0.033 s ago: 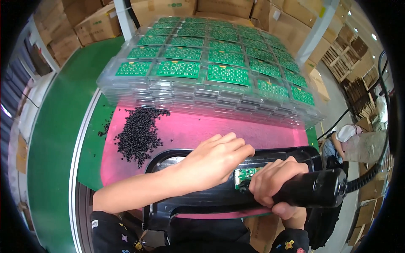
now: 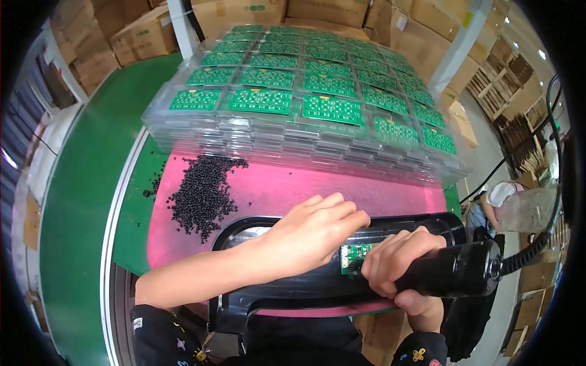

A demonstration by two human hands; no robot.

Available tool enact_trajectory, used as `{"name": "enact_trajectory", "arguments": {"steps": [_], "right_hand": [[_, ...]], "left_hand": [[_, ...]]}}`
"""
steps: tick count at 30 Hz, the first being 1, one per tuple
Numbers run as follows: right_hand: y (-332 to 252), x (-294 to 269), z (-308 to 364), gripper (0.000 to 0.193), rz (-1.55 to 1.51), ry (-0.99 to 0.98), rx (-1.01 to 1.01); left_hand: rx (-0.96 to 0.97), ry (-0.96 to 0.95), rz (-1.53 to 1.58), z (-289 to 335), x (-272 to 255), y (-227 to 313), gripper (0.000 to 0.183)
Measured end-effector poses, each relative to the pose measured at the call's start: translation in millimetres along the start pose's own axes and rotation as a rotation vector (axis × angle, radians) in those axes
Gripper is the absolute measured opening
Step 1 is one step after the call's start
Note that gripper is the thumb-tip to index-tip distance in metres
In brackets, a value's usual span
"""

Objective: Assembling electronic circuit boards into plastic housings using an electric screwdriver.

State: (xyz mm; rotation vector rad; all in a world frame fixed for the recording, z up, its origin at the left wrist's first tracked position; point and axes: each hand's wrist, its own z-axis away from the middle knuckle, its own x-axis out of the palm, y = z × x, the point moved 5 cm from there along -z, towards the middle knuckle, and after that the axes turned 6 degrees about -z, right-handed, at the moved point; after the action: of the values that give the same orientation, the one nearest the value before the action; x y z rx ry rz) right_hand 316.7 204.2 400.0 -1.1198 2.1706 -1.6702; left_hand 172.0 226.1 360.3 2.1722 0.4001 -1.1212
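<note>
My right hand (image 2: 400, 262) is wrapped around a black cylindrical corded power tool (image 2: 455, 271), which lies nearly level, pointing left. At its tip, a dark ribbed end (image 2: 354, 269) meets a green circuit board (image 2: 349, 255) in the black molded tray (image 2: 305, 297). The tool's kind is not clear. My left hand (image 2: 320, 229) hovers over the tray just left of the board, its fingers curled and fingertips turned down out of sight. Whether those fingers hold anything is hidden. My right hand covers part of the board.
A heap of small black parts (image 2: 204, 192) lies on the pink mat (image 2: 274, 183). Stacked clear plastic trays (image 2: 293, 137) beyond hold several green boards (image 2: 332, 110). A ribbed cable (image 2: 537, 241) rises at right. Cardboard boxes (image 2: 238, 15) stand behind; another person (image 2: 494, 204) is at far right.
</note>
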Motion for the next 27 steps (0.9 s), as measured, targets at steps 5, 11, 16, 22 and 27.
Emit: {"name": "enact_trajectory", "arguments": {"steps": [5,11,16,22,27], "right_hand": [[4,6,-6,0.026,-0.085,-0.128,-0.039],[4,7,-5,0.026,0.023,-0.014,0.084],[6,6,-8,0.025,-0.03,-0.182,0.104],[1,-1,-3,0.026,0.036,-0.137,-0.008],[-6,-10,4,0.028,-0.021,-0.09,-0.063]], "left_hand": [[0.028,-0.029,0.025,2,3,3,0.024],[0.019,-0.081,0.013,4,2,3,0.025],[0.045,-0.115,0.02,3,2,4,0.025],[0.066,-0.082,0.061,-1,0,8,0.018],[0.06,-0.233,0.044,-1,1,7,0.033]]}}
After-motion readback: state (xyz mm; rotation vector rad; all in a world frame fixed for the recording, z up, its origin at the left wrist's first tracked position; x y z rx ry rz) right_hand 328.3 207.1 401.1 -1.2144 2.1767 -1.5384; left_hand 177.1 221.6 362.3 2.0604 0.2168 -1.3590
